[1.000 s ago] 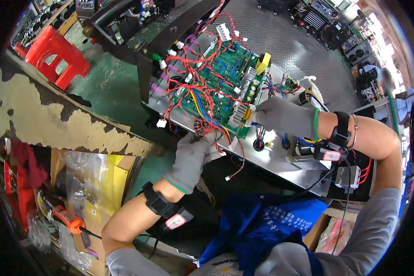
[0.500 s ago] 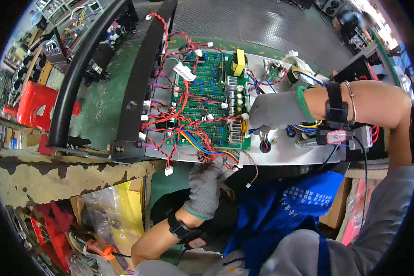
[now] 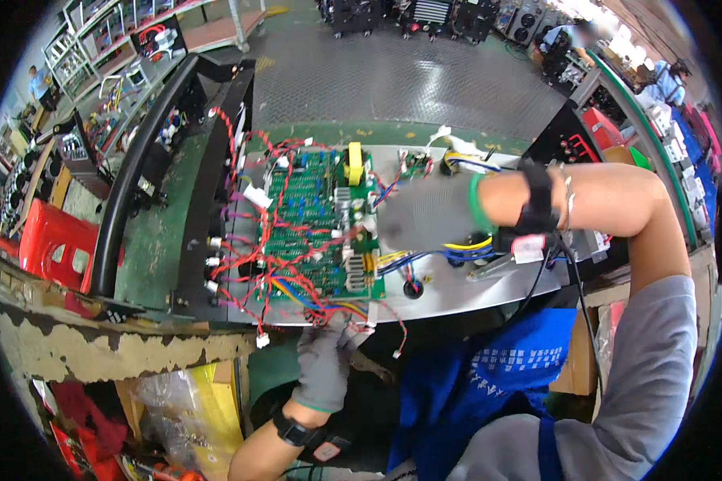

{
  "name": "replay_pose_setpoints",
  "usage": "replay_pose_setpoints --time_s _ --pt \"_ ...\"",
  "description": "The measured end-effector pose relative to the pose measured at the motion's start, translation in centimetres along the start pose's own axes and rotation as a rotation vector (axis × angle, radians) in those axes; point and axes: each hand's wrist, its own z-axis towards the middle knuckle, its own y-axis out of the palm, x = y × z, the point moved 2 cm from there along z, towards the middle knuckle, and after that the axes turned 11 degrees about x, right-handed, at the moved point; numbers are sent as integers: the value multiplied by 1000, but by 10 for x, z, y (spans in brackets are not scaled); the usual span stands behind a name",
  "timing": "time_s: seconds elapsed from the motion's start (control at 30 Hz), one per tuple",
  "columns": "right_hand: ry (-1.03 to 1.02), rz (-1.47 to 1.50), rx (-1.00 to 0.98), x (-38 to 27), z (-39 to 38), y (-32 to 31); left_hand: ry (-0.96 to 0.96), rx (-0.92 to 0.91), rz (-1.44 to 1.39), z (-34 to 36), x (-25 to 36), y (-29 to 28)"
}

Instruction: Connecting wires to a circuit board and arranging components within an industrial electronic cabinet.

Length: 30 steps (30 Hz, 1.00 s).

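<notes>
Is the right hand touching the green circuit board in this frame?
Cannot tell. In the head view, the gloved right hand is blurred at the right edge of the green circuit board, and no contact or gap shows clearly.

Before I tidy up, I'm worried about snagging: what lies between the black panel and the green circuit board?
The head view shows mostly red wires and a large white connector between the black panel and the green circuit board.
</notes>
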Motion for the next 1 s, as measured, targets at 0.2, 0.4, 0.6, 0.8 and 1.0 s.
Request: replay_pose_setpoints --time_s 0.2,0.4,0.6,0.8,1.0 --pt "459 85 -93 117 -55 -71 -5 86 -31 -7 3 0" --pt "832 72 -540 94 -125 -12 -36 107 -52 -1 -1 8" --pt "898 -195 97 93 -118 -40 -9 130 41 -7 7 5" --pt "8 57 191 101 -114 -35 -96 -428 1206 -27 32 25" --pt "187 205 295 61 -86 -32 568 -456 830 -57 91 112"
